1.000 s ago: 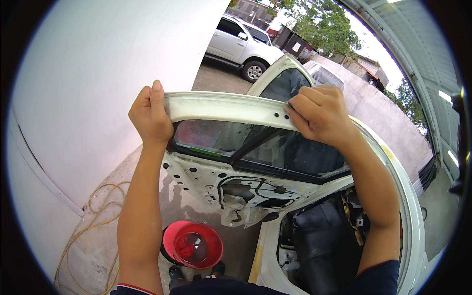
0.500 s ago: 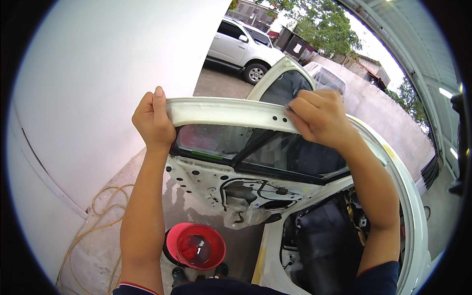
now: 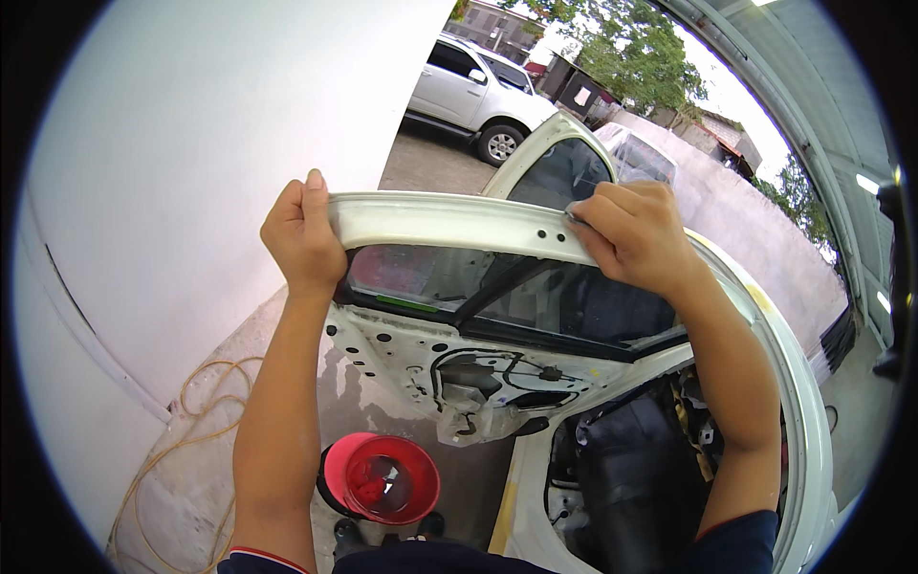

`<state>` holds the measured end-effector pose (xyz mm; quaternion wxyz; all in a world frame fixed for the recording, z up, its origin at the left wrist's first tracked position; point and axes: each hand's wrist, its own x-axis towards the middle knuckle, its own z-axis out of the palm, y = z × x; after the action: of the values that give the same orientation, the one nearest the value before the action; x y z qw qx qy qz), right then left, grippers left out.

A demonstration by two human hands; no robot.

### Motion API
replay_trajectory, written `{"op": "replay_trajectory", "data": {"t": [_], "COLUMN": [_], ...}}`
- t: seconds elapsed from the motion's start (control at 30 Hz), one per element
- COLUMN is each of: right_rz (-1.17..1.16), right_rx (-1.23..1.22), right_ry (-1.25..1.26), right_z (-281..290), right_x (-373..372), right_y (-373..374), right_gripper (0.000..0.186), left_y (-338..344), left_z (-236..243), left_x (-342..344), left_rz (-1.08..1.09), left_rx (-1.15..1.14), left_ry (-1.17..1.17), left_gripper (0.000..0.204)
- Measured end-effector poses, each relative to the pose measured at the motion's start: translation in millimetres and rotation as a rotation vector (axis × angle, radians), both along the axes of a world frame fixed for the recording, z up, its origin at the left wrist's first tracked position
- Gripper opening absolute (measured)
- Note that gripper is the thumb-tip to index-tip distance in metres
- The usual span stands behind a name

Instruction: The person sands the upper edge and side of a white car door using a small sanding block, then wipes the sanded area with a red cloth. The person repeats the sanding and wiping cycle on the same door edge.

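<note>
A white car door [image 3: 459, 222] stands open in front of me, with bare inner panel, dark window glass and two small dark holes near the right of its top rail. My left hand [image 3: 304, 234] is closed around the left end of that rail, thumb upward. My right hand [image 3: 631, 234] is closed at the rail's right, beside the holes, pinching something small and greyish against the edge; I cannot make out what it is.
A red bucket [image 3: 416, 488] stands at my feet, beside a coiled yellow hose [image 3: 196, 411]. The door opening [image 3: 521, 497] and dark interior lie lower right. A white wall [image 3: 191, 115] is left, a parked white vehicle [image 3: 449, 91] beyond, a concrete wall [image 3: 746, 239] right.
Both hands and the door rail sit slightly lower and further right in view than a second ago, along with much of the scene. My left hand stays on the rail; my right stays beside the holes.
</note>
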<state>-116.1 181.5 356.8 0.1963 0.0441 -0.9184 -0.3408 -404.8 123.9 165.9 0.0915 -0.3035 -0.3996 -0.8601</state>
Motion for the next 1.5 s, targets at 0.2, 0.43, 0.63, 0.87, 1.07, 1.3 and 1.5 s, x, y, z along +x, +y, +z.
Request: {"op": "replay_trajectory", "data": {"t": [0.2, 0.43, 0.63, 0.87, 1.07, 1.3, 1.5], "right_rz": [0.085, 0.012, 0.092, 0.042, 0.001, 0.011, 0.040], "right_rx": [-0.032, -0.061, -0.022, -0.052, -0.109, -0.037, -0.098], "right_ry": [-0.081, -0.101, -0.101, -0.094, -0.086, -0.099, -0.110], "right_z": [-14, -8, -15, -23, -21, -28, -36], "right_x": [-75, -82, -116, -135, -130, -162, -170], "right_y": [-8, -29, -31, -37, -35, -52, -41], "right_gripper": [0.017, 0.016, 0.015, 0.018, 0.018, 0.015, 0.016], "left_y": [-3, -5, -8, -8, -8, -13, -12], "left_z": [0, 4, 5, 4, 3, 4, 4], "left_x": [1, 4, 4, 8, 5, 6, 6], "left_rz": [0.017, 0.028, 0.003, 0.003, 0.004, 0.011, 0.020], "left_rx": [-0.013, -0.013, -0.028, 0.030, 0.041, -0.018, 0.003], "left_ry": [0.008, -0.021, -0.032, -0.023, -0.016, -0.003, -0.010], "left_gripper": [0.052, 0.053, 0.051, 0.052, 0.051, 0.058, 0.064]}}
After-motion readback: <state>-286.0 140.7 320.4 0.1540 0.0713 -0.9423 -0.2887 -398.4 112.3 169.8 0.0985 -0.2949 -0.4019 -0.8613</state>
